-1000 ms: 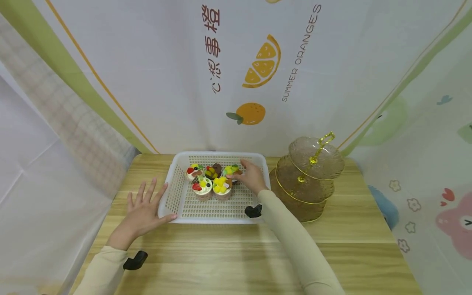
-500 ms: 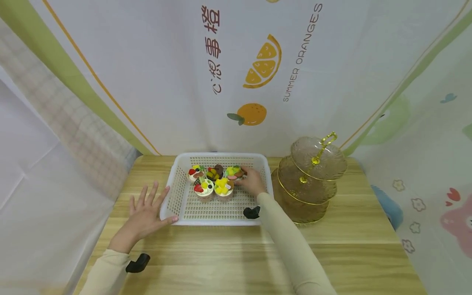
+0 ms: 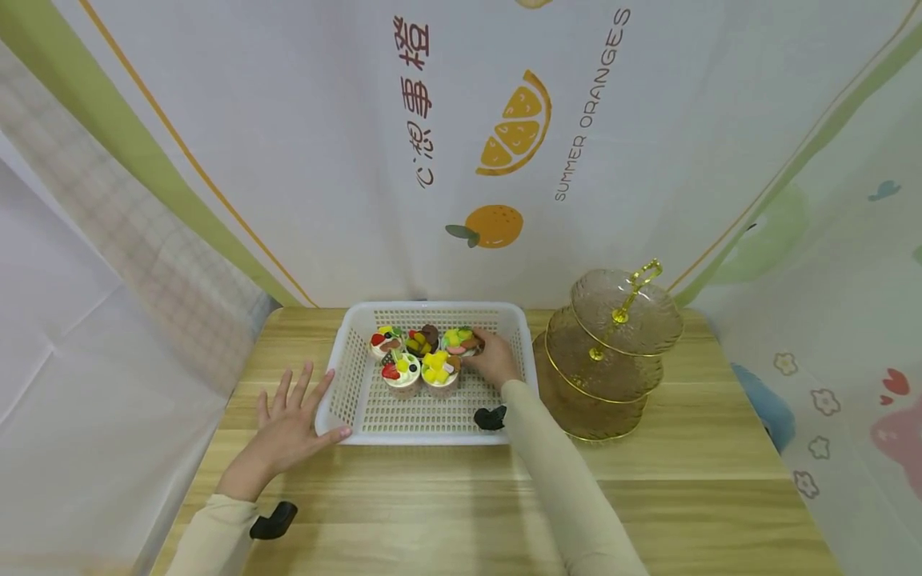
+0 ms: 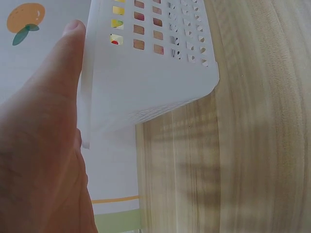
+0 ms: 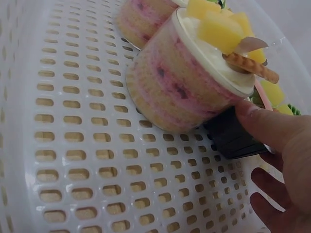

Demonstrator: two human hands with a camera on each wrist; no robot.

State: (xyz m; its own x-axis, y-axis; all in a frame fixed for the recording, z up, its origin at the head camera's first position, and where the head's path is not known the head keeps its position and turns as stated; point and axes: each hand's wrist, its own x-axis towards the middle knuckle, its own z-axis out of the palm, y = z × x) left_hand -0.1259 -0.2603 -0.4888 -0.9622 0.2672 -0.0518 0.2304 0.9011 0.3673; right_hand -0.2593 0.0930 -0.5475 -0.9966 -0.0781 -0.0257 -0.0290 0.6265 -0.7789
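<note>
A white perforated plastic basket [image 3: 428,439] holds several dessert cups topped with cream and fruit. My right hand [image 3: 495,360] reaches into its right part and grips the back-right dessert cup [image 3: 458,339], which has green and yellow toppings. In the right wrist view that dessert has a black cup [image 5: 232,136], with my thumb against its side. Beside it stands a clear cup of pink and tan layers [image 5: 177,80] with yellow cubes and a wafer on top. My left hand [image 3: 283,434] spreads its fingers at the basket's left side, thumb on the rim [image 4: 85,97].
Right of the basket stands a three-tier clear brown stand [image 3: 605,376] with gold rims and a gold handle. Both rest on a wood-grain table [image 3: 403,512]. A printed white curtain [image 3: 346,160] hangs behind the table's back edge.
My right hand has lowered from over the back-right dessert cup and closed its fingers around it. My left hand keeps its place at the basket; the view has shifted slightly.
</note>
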